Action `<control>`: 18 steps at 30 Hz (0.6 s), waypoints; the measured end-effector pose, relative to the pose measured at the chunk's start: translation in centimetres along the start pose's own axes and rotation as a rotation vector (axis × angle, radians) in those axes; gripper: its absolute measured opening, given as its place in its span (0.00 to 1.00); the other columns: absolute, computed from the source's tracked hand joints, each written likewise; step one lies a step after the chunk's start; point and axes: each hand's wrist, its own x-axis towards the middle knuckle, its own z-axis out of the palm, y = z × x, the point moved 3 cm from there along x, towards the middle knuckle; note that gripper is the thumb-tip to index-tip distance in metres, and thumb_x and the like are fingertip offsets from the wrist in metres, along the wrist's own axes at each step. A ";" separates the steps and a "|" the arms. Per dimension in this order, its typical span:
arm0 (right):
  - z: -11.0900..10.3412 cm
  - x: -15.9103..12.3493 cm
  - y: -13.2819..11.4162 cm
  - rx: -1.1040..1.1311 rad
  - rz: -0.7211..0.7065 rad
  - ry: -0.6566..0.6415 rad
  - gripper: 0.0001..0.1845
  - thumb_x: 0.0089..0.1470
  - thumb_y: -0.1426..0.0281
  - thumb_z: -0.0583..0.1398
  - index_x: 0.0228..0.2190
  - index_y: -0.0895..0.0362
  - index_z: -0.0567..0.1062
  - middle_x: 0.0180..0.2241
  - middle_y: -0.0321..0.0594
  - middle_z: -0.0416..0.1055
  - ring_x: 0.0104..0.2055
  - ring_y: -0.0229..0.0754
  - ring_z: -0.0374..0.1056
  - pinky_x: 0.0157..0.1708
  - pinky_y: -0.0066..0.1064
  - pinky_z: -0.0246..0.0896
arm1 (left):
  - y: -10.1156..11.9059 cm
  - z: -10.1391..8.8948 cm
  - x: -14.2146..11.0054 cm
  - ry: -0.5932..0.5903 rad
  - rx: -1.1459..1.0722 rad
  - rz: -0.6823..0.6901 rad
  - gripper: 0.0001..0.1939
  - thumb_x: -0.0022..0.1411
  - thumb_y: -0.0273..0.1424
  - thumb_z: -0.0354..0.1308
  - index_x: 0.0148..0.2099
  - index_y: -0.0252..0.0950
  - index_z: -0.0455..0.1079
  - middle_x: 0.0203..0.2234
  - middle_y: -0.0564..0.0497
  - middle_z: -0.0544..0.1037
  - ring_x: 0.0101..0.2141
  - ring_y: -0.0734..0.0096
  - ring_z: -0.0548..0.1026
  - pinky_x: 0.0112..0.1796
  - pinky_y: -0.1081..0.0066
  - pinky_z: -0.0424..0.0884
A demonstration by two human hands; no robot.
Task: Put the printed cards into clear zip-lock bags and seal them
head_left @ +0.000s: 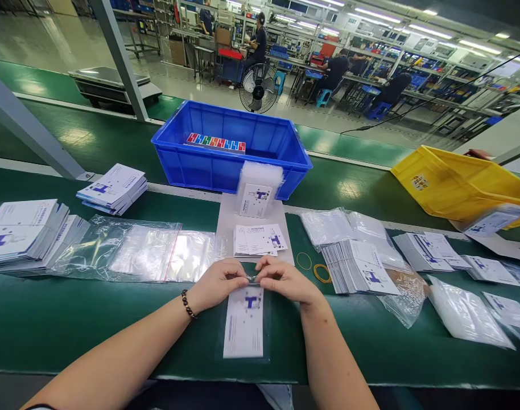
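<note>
Sitting just beyond the person on the green table (72, 324), straight in front of the blue crate (230, 148), a clear bag (244, 322) with a white leaflet (245, 330) inside lies flat. The left hand (217, 283) and right hand (285, 280) pinch its far edge, fingertips closed on the plastic. It looks best to press evenly along that edge, keeping the leaflet clear of it and the bag flat.

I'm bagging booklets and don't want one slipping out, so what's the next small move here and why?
Probably run both thumbs outward along the bag's top edge to seal it: the booklet already sits fully inside, and the left hand and right hand pinch only the middle.
</note>
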 end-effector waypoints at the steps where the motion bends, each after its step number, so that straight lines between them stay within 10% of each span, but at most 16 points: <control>1: 0.3 0.0 -0.1 -0.015 0.005 -0.073 0.07 0.44 0.66 0.59 0.24 0.56 0.76 0.33 0.38 0.67 0.36 0.39 0.64 0.37 0.31 0.59 | 0.0 0.0 0.0 0.017 -0.023 0.003 0.08 0.52 0.32 0.54 0.25 0.34 0.70 0.27 0.50 0.69 0.31 0.72 0.68 0.32 0.73 0.65; 7: 0.8 -0.1 0.5 0.119 0.129 -0.100 0.08 0.45 0.66 0.58 0.25 0.58 0.73 0.25 0.36 0.67 0.28 0.36 0.62 0.30 0.27 0.59 | -0.7 0.0 0.0 -0.021 -0.328 -0.216 0.15 0.46 0.33 0.60 0.38 0.33 0.66 0.32 0.50 0.71 0.25 0.76 0.69 0.28 0.72 0.67; 11: 1.0 0.0 0.5 0.277 0.152 0.012 0.15 0.41 0.71 0.60 0.36 0.57 0.69 0.22 0.29 0.62 0.23 0.32 0.58 0.26 0.24 0.55 | -0.9 0.1 0.0 -0.038 -0.353 -0.271 0.10 0.50 0.35 0.55 0.25 0.31 0.64 0.17 0.54 0.68 0.21 0.76 0.68 0.23 0.75 0.65; 18: 1.8 0.5 0.2 0.127 0.181 0.129 0.07 0.44 0.70 0.56 0.19 0.60 0.67 0.19 0.32 0.61 0.22 0.32 0.55 0.22 0.23 0.51 | -0.7 0.0 0.0 0.014 -0.282 -0.177 0.10 0.51 0.33 0.54 0.24 0.32 0.64 0.18 0.55 0.67 0.22 0.77 0.67 0.23 0.76 0.63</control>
